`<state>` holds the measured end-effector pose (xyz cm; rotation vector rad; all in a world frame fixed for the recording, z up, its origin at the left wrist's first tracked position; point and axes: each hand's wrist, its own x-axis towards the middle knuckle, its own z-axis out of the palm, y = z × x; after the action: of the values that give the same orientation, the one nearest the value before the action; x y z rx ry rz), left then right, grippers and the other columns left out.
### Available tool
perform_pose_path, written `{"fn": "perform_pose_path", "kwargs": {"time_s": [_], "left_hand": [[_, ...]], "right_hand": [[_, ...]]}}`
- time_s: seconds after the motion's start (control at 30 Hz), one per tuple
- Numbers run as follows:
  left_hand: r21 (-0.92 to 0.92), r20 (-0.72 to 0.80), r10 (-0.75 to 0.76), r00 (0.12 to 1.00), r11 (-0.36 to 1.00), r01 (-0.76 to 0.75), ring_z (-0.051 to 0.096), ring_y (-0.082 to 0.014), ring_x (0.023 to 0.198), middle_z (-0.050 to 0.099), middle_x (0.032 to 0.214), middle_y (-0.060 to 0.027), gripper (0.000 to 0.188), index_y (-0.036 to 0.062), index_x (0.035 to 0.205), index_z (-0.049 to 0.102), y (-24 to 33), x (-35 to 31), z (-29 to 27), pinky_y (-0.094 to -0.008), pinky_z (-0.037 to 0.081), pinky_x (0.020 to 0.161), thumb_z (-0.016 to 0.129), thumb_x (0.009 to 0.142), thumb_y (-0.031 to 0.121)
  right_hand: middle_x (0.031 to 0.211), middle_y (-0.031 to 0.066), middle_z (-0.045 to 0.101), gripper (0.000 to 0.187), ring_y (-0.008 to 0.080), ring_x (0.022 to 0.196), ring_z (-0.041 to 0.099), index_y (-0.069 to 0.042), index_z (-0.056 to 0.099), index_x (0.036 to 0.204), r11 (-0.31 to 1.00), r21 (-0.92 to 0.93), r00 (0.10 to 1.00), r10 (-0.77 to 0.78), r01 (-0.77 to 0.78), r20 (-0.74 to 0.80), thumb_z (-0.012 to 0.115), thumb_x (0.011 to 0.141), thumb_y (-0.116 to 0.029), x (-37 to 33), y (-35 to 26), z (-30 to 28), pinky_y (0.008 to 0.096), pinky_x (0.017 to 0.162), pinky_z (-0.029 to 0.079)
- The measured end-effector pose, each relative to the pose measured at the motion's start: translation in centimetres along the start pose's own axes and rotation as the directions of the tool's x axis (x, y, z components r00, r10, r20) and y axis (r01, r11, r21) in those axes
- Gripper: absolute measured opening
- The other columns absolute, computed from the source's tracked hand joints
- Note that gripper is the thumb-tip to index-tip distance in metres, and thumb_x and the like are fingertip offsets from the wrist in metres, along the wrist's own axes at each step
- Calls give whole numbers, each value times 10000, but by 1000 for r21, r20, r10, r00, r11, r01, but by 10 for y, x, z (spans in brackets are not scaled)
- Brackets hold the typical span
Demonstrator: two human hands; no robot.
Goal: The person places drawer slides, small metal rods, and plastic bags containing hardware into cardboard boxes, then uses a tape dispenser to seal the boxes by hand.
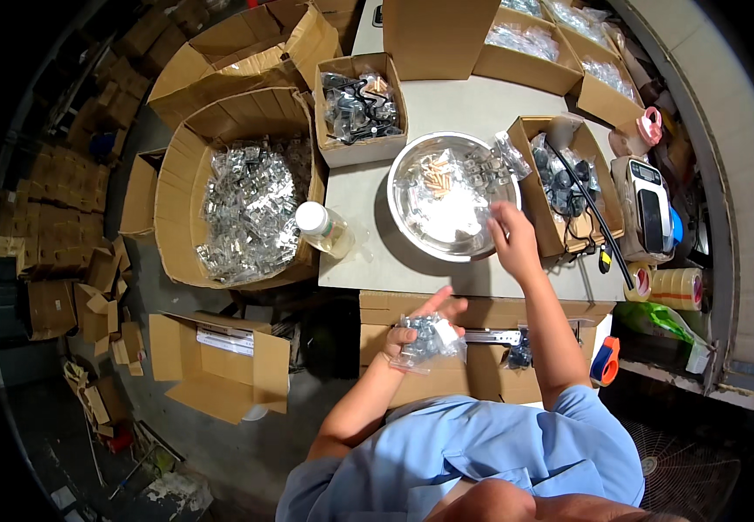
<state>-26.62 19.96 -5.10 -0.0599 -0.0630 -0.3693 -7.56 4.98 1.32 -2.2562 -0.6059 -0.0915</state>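
Observation:
My left hand [398, 338] holds a clear plastic bag of small metal parts [436, 344], its thumb pressed on the bag and its other fingers stretched out. Over the right rim of a steel bowl [405, 224] is my right hand [516, 241], slightly blurred, with thumb and fingers apart and nothing visible between them. Copper-coloured pins [437, 177] and clear bags lie inside the bowl. Below the bowl, an open carton [381, 309] at the table's near edge contains a metal drawer slide [492, 337] and a bag of dark small parts [519, 353].
A large carton of bagged metal parts [251, 209] stands left. On the table are a white-capped jar [325, 228], a box of black hooks and bags [361, 109], and a right-hand box [568, 183] crossed by a black rod [594, 204]. A scale [648, 209] and tape rolls [677, 288] sit farther right.

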Motion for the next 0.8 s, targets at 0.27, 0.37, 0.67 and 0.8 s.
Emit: {"fn": "perform_pose_path", "kwargs": {"time_s": [0.27,0.37,0.67,0.8], "left_hand": [[-9,-63,1,998,1000,-1,613,-318,947,496,1186,-166,893,89,1370,335,-2,7,-7,-446,483,907,763,593,184],[17,-45,-16,999,1000,17,585,-343,992,476,1167,-184,694,80,1206,470,-8,-1,-20,-424,544,844,749,585,213],[64,-131,46,990,997,-38,583,-328,1005,484,1245,-176,643,47,1220,473,-7,-20,-12,-435,482,907,726,650,205],[209,-268,-20,963,975,79,566,-353,1067,486,1264,-163,535,43,1192,484,0,-35,-18,-451,459,936,695,707,123]], "right_hand": [[878,115,666,146,290,833,632,-20,652,859,849,475,472,-329,-232,818,654,835,-164,-27,-49,-33,345,774,490],[869,136,670,223,309,836,632,-30,671,897,893,194,719,181,-406,671,629,856,-246,34,-24,6,360,777,491],[894,163,627,248,304,842,609,-3,599,929,995,56,989,89,-83,-120,644,830,-225,98,45,89,394,757,468],[690,87,567,194,130,645,533,6,453,838,959,268,993,109,-90,-56,584,887,-130,28,21,11,277,582,431]]}}
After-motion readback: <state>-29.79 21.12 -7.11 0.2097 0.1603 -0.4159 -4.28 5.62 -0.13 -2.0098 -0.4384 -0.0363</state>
